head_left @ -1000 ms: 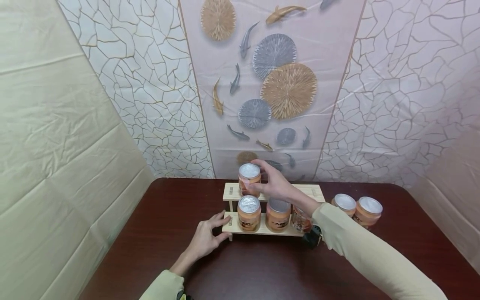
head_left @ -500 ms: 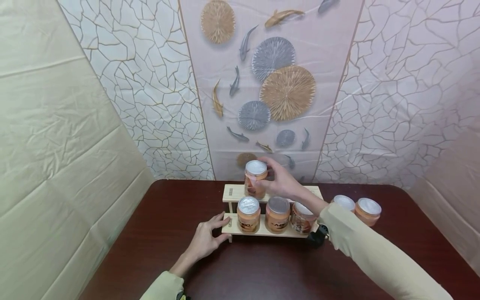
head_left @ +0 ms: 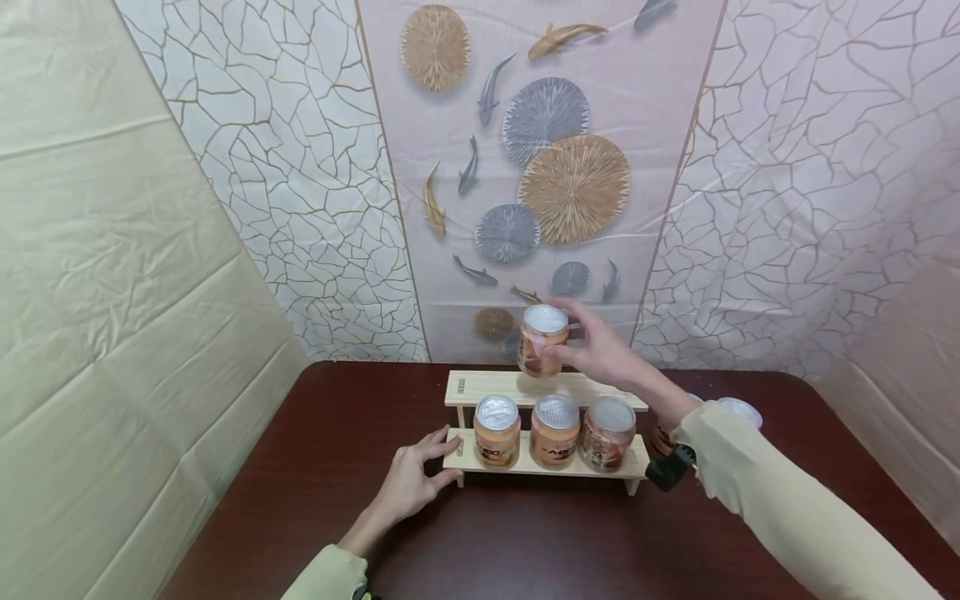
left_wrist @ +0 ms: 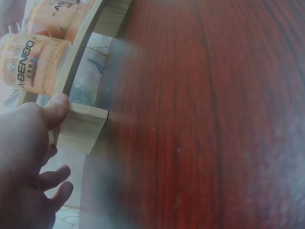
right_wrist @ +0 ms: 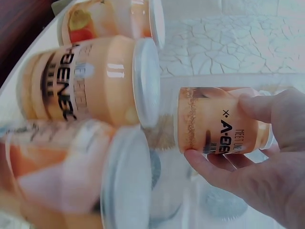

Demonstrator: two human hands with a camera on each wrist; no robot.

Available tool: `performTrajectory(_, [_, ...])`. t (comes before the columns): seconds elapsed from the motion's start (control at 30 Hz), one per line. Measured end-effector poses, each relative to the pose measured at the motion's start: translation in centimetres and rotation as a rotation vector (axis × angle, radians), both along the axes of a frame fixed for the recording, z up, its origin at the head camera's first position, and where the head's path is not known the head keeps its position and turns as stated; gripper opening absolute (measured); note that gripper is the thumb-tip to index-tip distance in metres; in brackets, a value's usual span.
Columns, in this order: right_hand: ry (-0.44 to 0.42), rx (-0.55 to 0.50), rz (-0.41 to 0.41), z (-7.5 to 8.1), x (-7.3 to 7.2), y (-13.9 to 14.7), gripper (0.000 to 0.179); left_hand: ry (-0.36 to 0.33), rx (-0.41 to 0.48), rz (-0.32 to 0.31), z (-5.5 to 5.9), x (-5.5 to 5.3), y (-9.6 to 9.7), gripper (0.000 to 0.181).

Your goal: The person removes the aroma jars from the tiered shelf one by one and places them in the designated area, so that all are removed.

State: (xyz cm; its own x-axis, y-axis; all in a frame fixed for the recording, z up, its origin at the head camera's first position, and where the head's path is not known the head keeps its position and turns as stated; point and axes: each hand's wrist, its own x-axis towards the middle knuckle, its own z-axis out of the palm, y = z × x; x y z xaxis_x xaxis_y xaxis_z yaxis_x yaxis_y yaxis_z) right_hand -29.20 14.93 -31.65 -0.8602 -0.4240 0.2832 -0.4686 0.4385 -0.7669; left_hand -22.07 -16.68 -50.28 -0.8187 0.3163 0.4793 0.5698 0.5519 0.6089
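Observation:
My right hand (head_left: 603, 348) holds an orange-labelled jar (head_left: 540, 348) with a silver lid, upright, just above the back shelf of a two-step wooden rack (head_left: 592, 388). In the right wrist view, the thumb and fingers wrap round this jar (right_wrist: 214, 121). Three similar jars stand in a row on the lower front shelf: a left jar (head_left: 497, 437), a middle jar (head_left: 555, 437) and a right jar (head_left: 606, 442). At the left end of that shelf, my left hand (head_left: 407, 475) pinches the board; the left wrist view shows its thumb (left_wrist: 58, 109) against the board's edge.
Two more jars stand on the dark table right of the rack, a far-right jar (head_left: 741, 412) and one mostly behind the right sleeve (head_left: 750, 475). A patterned cloth wall (head_left: 555, 275) rises close behind the rack. The brown table (head_left: 525, 542) extends in front.
My right hand has lifted the jar off the back shelf's left part and carried it rightward. The left hand stays on the rack's end.

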Motion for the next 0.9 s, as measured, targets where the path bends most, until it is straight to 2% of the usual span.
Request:
performTrajectory(0.3, [0.014, -0.021, -0.035, 0.9, 0.8, 3.0, 0.073, 0.012, -0.008, 0.000, -0.5, -0.2, -0.1, 0.046])
performTrajectory(0.63, [0.047, 0.041, -0.093, 1.8, 1.7, 7.3, 0.074, -0.017, -0.009, -0.004, 0.1, -0.1, 0.0, 0.046])
performTrajectory(0.9, [0.096, 0.071, -0.126, 1.5, 2.4, 11.0, 0.072, -0.015, -0.007, -0.001, 0.0, 0.1, 0.0, 0.046])
